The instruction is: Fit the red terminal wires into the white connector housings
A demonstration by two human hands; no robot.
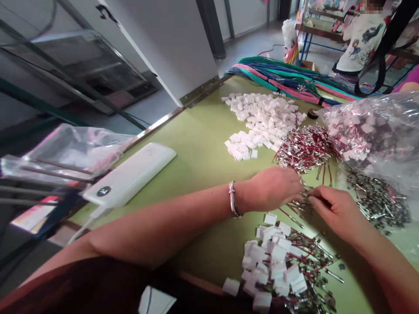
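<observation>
Beside red wires (306, 146) — left hand (278, 186) faces right hand (337, 213).

The left hand (278, 187) and the right hand (338, 211) are held close together over the table (196, 152), with a few loose wires (291, 217) lying just before them. Directly beyond the grip a wire heap (306, 146) is placed; behind it and to its left, a pile of blocks (262, 115) is spread. Farther beyond, a roll of tape (312, 114) is set, and wire bundles (278, 78) are laid behind that. Right of the grip, metal parts (381, 198) are scattered, with a filled bag (389, 126) behind them. Nearer than the grip, wired blocks (278, 257) are heaped. Well to the left, a power bank (134, 172) is placed beside the table's edge.
</observation>
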